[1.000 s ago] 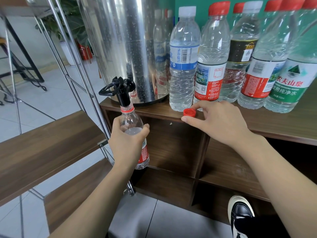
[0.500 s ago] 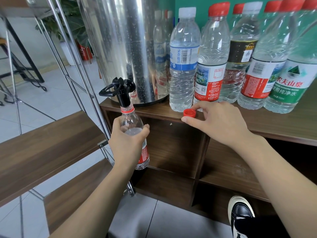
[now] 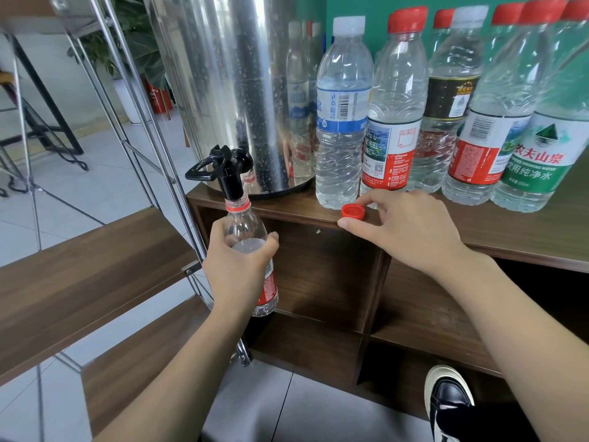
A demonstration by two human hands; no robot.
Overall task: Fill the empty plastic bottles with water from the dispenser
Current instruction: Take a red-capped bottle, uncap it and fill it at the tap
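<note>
Now | left hand (image 3: 237, 269) grips nearly full bottle (image 3: 247, 231) under tap (image 3: 223, 167) | right hand (image 3: 404, 228) pinches red cap (image 3: 352, 211)

The left hand (image 3: 237, 269) sits just left of centre, its forearm running down toward 7 o'clock, fingers and thumb curled round a bottle (image 3: 251, 247) (thumb tip showing on the 3 o'clock side). The right hand (image 3: 404, 229) lies toward 2 o'clock from it, palm down, forearm stretching away to 4 o'clock. Its thumb and forefinger pinch a red cap (image 3: 352, 211).
</note>
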